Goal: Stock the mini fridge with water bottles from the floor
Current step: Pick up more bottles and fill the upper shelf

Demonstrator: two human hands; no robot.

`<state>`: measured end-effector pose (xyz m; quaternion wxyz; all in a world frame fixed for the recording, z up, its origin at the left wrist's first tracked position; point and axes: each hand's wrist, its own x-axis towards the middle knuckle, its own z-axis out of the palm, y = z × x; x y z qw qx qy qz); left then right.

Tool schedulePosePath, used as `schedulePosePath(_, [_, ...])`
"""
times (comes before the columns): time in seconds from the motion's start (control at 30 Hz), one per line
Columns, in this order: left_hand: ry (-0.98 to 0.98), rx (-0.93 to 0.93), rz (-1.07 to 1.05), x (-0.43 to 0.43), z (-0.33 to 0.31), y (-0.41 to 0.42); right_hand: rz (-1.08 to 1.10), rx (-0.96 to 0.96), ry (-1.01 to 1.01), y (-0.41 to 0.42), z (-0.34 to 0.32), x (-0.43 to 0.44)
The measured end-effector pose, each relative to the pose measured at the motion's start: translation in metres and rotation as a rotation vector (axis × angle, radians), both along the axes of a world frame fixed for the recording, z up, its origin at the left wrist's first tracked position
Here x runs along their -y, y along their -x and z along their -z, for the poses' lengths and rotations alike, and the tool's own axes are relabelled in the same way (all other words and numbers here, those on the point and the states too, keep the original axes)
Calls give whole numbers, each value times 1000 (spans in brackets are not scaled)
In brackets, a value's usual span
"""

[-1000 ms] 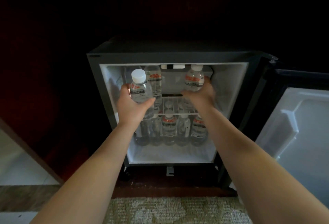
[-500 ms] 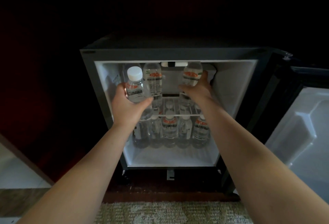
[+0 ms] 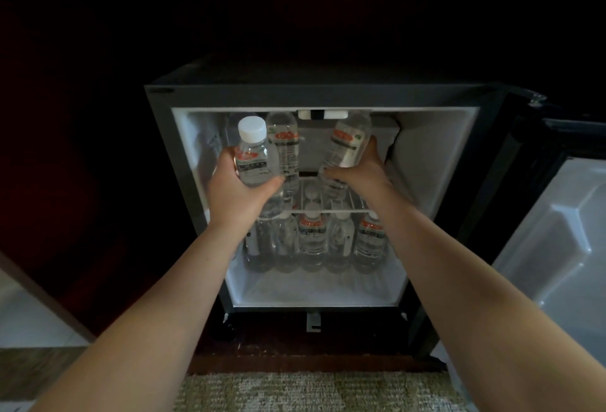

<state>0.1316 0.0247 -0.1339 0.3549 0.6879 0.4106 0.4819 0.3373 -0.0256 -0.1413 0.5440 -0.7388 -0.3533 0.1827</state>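
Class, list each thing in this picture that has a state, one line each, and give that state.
Fridge door: open, swung to the right.
Left hand: grips a capped bottle at the upper compartment's left.
Right hand: grips a tilted bottle in the upper compartment.
Bottom-row bottles: upright, capped.

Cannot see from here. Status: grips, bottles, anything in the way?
Left grip holds clear plastic water bottle, white cap. Right grip holds tilted clear bottle, red label. Upright clear bottle between.
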Motion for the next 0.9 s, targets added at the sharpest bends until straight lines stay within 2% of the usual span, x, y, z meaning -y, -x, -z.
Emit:
schedulePosePath(0.23, [-2,-23,22,1,-1,2,-13,-58,6,6,1,1])
schedulePosePath(0.5, [-9,-18,33,3,-3,2,-126,41,86,17,-12,-4])
schedulePosePath(0.63, [-20,-24,44,4,-3,2,-146,101,57,22,-16,-20])
schedulePosePath(0.9, [-48,-45,55,-1,-1,3,-77,52,-31,22,-6,-32])
